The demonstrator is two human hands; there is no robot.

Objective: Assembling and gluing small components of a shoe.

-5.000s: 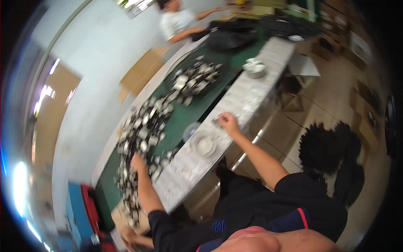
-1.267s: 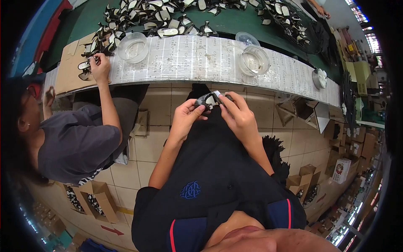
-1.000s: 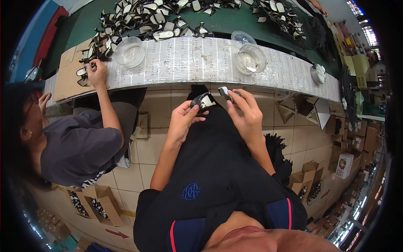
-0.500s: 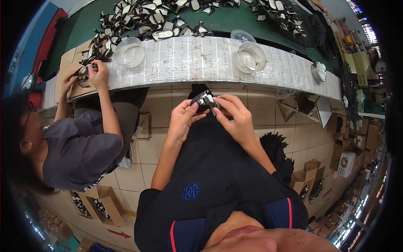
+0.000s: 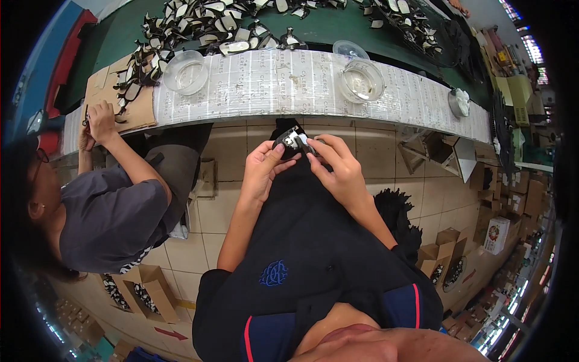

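Over my lap, just off the table's front edge, a small black-and-white piece [image 5: 291, 140], which looks like a shoe upper, is held between my hands. My left hand [image 5: 263, 168] grips its left side, thumb on top and fingers beneath. My right hand [image 5: 339, 166] pinches its right side, where a dark strap-like part hangs and a small whitish bit shows at the fingertips. Whether that bit belongs to the piece is too small to tell. Similar pieces lie heaped on the green surface [image 5: 313, 29] beyond the table.
The narrow table [image 5: 259, 84] carries two clear round tubs [image 5: 186, 73], [image 5: 362, 81] and a small container with white stuff [image 5: 459, 102]. At left a co-worker [image 5: 114, 217] handles a dark piece beside a cardboard sheet [image 5: 142, 110]. Cardboard boxes [image 5: 158, 292] stand on the floor.
The piece in my hands has turned slightly, with my fingers shifting only a little. The co-worker's hands have moved left, leaving a piece on the cardboard.
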